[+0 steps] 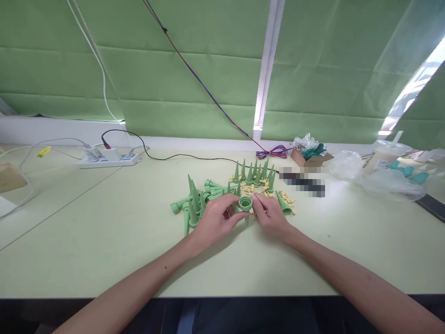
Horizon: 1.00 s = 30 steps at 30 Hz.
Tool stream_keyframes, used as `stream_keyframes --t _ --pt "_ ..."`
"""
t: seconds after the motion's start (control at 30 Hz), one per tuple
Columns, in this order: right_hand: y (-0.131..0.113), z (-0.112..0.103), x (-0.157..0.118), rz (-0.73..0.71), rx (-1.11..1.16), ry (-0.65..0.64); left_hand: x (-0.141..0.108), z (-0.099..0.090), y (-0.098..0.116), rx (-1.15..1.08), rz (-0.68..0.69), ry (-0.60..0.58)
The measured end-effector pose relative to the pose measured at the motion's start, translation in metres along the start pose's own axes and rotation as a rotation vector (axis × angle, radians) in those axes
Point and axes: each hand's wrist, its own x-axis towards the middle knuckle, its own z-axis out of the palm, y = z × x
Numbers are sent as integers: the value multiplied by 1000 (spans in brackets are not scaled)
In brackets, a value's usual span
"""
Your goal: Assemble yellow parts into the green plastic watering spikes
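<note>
My left hand (222, 214) grips a green plastic watering spike (245, 203) between thumb and fingers, its round threaded opening turned up toward me and its point down. My right hand (271, 214) is closed in a pinch right beside the spike's rim; whatever is between those fingertips is hidden. Left of my hands lies a pile of green spikes (193, 204), some upright and some on their sides. Beyond them stands a group of upright spikes (255, 172) among small yellow plastic pieces (249, 189). One more spike (283, 204) lies next to my right hand.
A white power strip (110, 159) with plugs and cables sits at the back left. A black cable (187, 156) crosses the table's rear. At the back right are a small cardboard box (311, 160), plastic bags (392, 183), and a drink cup (382, 155).
</note>
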Motion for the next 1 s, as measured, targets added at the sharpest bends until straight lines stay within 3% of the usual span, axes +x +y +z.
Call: stream_keyframes --t 0.4,0.73,0.9,1.0 --pt "-2 0 -1 41 -2 23 3 1 6 11 -116 -1" --pt "-8 0 -2 -5 49 69 8 -3 3 -589 -427 -314" --pt "-9 -1 -2 -30 80 44 10 -2 0 -918 -555 -324" --pt "-10 -1 -2 -51 89 25 10 -3 3 -994 -613 -314"
